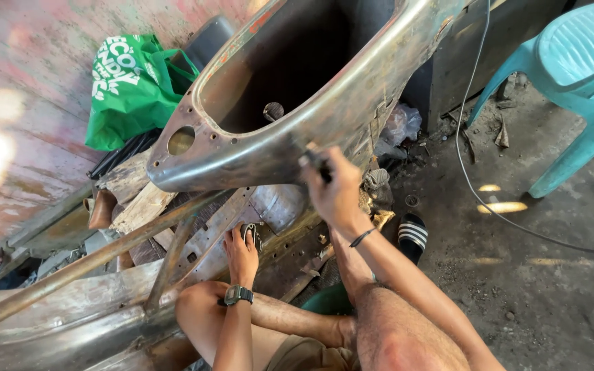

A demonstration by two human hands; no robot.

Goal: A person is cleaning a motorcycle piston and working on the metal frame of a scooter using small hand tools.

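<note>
Pressing flat on the lower sheet-metal panel (104, 309), the left hand (242, 254) steadies it with fingers spread and grasping nothing, while the right hand (335, 189) clenches a small dark tool (316, 163) against the bare metal body shell (276, 148) just beyond, apparently scraping its edge, calling for firm, controlled strokes.

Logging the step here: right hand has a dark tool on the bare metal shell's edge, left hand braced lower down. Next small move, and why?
Probably a short stroke of the dark tool along the metal shell edge. The right hand grips it with the tip already on the curved rim, and the left hand presses flat on the lower panel, steadying the work.
</note>
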